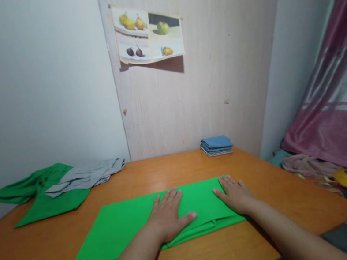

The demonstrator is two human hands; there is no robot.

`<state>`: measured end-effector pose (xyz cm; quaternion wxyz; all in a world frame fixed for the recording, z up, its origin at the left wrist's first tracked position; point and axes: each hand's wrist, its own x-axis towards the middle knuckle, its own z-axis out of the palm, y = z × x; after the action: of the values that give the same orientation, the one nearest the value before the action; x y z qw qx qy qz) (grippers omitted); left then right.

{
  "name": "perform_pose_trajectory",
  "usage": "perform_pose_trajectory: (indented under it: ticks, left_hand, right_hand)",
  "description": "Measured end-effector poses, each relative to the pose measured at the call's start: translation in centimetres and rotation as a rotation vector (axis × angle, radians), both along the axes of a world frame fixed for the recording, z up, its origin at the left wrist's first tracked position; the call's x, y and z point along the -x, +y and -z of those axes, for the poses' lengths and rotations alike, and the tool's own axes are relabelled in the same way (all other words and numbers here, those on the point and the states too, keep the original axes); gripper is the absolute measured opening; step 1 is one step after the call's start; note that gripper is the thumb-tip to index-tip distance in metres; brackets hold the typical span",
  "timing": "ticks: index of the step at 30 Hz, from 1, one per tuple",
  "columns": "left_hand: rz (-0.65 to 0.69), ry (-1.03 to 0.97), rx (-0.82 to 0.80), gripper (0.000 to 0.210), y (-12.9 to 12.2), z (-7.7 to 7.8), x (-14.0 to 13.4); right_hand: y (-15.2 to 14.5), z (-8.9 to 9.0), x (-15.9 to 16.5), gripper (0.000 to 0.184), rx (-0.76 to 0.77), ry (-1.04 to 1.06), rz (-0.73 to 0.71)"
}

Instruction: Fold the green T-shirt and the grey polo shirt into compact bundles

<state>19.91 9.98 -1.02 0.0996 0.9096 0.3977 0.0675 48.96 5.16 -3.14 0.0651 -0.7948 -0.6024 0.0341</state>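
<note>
A bright green cloth (119,224) lies folded in a long flat shape on the table, its layered edge toward me. My left hand (169,218) rests flat on the middle of it, fingers spread and thumb pointing right. At the cloth's right end, my right hand (235,195) lies palm down with its fingers stretched out over the far right corner. Neither hand grips the fabric. The part of the cloth beneath my hands and left forearm is hidden.
On the orange-brown table (154,176), a loose green cloth (52,205) and a crumpled grey cloth (87,176) lie at the back left. A stack of folded cloths (216,145), blue on top, sits at the back right. A pink curtain (342,118) hangs beyond the right edge.
</note>
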Motion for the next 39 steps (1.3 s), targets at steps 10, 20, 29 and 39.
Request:
perform_pose_trajectory:
  ticks: [10, 20, 29, 39]
  left_hand:
    - [-0.016, 0.021, 0.000, 0.099, 2.6, 0.2, -0.9]
    - [-0.018, -0.001, -0.021, 0.098, 2.7, 0.6, -1.0]
    - [-0.019, -0.018, 0.012, 0.100, 2.6, 0.6, -0.9]
    - [-0.147, -0.404, 0.166, 0.083, 3.7, 0.6, -0.2]
  right_hand:
    - [2.1, 0.0, -0.9, 0.087, -0.005, 0.016, 0.005]
    - [3.2, -1.7, 1.4, 0.082, -0.010, -0.004, -0.006]
    - [4.3, -0.6, 5.9, 0.090, 0.029, 0.028, -0.134]
    - [4.3, 0.1, 5.3, 0.088, 0.035, 0.017, -0.132]
